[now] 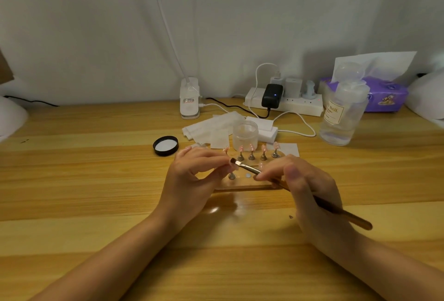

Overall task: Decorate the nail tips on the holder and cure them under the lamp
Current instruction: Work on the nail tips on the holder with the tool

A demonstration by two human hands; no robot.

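Head view shows me a black lid (165, 145) left of a frosted jar (245, 134), my left hand (192, 176) pinching a stand over the wooden holder (242, 184), pink nail tips (251, 147) upright behind, my right hand (310, 190) gripping the brush (245, 166).

2 bare forearms reach in from the bottom edge, ending in the left hand (192, 176) and the right hand (310, 195), with no sleeve, watch, ring or bracelet showing on either, and the fingernails that show look short and unpainted.
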